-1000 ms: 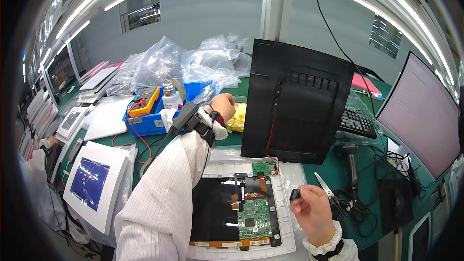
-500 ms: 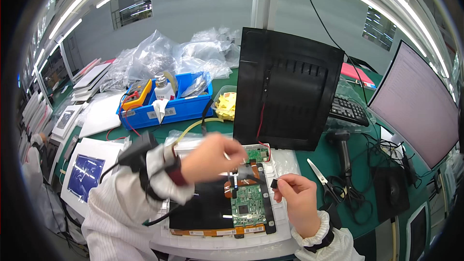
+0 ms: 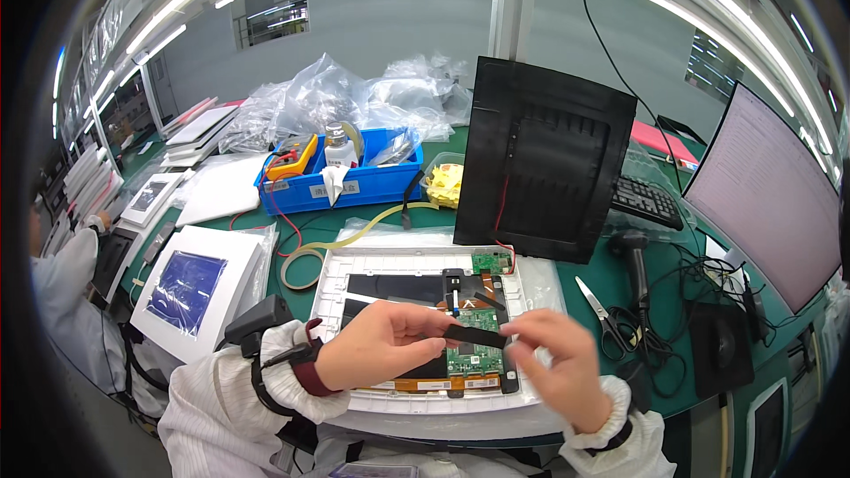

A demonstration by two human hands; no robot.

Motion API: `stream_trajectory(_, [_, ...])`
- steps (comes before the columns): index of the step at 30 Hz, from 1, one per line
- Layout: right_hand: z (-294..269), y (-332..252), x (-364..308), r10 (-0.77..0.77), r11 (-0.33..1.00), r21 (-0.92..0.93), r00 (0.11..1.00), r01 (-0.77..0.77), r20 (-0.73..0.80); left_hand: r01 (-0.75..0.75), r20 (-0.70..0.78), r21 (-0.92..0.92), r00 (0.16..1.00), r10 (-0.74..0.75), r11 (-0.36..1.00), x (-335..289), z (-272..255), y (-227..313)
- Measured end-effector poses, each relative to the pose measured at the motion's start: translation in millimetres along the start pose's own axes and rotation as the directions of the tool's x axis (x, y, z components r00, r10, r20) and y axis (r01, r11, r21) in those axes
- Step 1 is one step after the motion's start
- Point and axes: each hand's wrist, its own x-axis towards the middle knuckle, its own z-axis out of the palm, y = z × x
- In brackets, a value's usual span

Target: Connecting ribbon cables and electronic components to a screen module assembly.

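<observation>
A short, flat black strip (image 3: pixel 475 336) is stretched between my hands above the opened display unit; it looks like tape. My left hand (image 3: pixel 381 347) pinches one end between thumb and fingers. At the other end, my right hand (image 3: pixel 560 361) grips it with the fingertips, slightly blurred. Beneath them lies the white frame (image 3: pixel 333 288) of the unit, with a black panel (image 3: pixel 390 287), a green circuit board (image 3: pixel 482 363) and an orange flex strip along the near edge (image 3: pixel 425 385). My hands hide part of the board.
Behind the unit stands a black cover (image 3: pixel 549 168) with a red wire. Scissors (image 3: pixel 606 319), a handheld scanner (image 3: pixel 632 270) and tangled cables lie right. A blue bin (image 3: pixel 345 195), a tape roll (image 3: pixel 303 270) and a white-framed panel (image 3: pixel 186 292) are left. Another person's sleeve (image 3: pixel 75 270) shows far left.
My left hand has come down from over the unit's upper part and now holds the strip's left end. My right hand has kept hold of the black strip. The view has shifted somewhat.
</observation>
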Motion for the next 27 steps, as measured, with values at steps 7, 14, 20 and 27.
stream_trajectory(7, [-15, 13, 0, 0.281, 0.909, 0.27, 0.946, -0.317, 0.161, -0.038, 0.064, -0.114, 0.997, 0.045, 0.993, -22, 6, 8])
stream_trajectory(14, [-9, 5, 0, 0.339, 0.759, 0.467, 0.888, -0.453, 0.311, -0.082, 0.065, -0.154, 0.994, 0.093, 0.985, -26, 6, -3])
stream_trajectory(20, [-9, 2, 1, 0.193, 0.93, 0.284, 0.968, -0.233, 0.162, -0.048, 0.024, -0.133, 0.998, 0.052, 0.99, -26, 6, -10])
stream_trajectory(27, [-21, -25, 4, 0.093, 0.993, 0.056, 0.979, -0.105, 0.18, -0.135, -0.166, -0.039, 0.978, 0.127, 0.99, -16, -7, -20])
